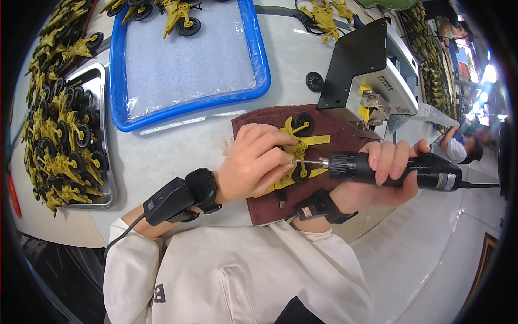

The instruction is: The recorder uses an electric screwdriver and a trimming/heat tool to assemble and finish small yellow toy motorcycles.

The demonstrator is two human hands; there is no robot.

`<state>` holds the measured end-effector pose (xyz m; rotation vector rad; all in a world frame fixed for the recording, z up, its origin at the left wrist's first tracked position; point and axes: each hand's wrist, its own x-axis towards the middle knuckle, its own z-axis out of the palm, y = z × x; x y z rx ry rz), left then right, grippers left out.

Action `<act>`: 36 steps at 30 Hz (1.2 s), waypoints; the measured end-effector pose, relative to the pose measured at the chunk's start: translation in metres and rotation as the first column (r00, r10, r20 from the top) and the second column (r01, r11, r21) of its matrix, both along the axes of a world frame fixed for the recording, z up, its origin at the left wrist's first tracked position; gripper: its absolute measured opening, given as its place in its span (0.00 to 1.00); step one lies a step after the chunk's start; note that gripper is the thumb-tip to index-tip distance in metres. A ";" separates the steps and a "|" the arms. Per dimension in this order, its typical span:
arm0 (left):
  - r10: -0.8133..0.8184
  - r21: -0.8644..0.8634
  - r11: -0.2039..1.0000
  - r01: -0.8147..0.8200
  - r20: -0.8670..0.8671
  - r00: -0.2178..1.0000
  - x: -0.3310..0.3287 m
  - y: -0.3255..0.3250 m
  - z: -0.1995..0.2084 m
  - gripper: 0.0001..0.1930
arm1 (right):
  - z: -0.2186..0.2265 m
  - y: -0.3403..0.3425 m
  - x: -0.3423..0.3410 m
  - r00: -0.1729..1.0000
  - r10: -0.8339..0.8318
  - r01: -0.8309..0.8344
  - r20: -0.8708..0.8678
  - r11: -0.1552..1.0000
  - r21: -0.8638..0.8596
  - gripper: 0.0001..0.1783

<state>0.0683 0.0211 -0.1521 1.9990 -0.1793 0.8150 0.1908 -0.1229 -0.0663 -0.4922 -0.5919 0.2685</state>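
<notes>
On a dark red cloth lies a yellow plastic toy vehicle frame with black spoked wheels. My left hand is closed on its left side, fingertips pinching near the middle; what lies under the fingers is hidden. In my right hand is a black electric screwdriver, held level with its cable running off to the right. Its thin bit points left and reaches the toy frame beside my left fingertips. Whether a screw sits at the tip is too small to tell.
A screw feeder machine stands behind my right hand, a loose black wheel beside it. Ahead is a blue-rimmed tray with several toy frames at its far end. At left, a metal tray is heaped with wheeled frames. A person sits far right.
</notes>
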 end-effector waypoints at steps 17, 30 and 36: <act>-0.006 -0.011 1.000 0.006 -0.017 1.000 0.000 -0.001 -0.003 0.12 | -0.003 0.001 0.005 0.997 0.073 -0.073 0.010 0.996 -0.057 0.26; 0.023 0.057 0.998 -0.014 -0.168 0.985 0.000 0.000 0.007 0.27 | 0.015 0.004 0.000 0.981 -0.069 0.101 0.181 0.979 -0.175 0.28; 0.086 0.282 0.959 0.039 -0.418 0.904 0.000 -0.006 0.010 0.45 | 0.027 0.034 0.009 0.915 -0.287 0.385 0.284 0.831 -0.401 0.29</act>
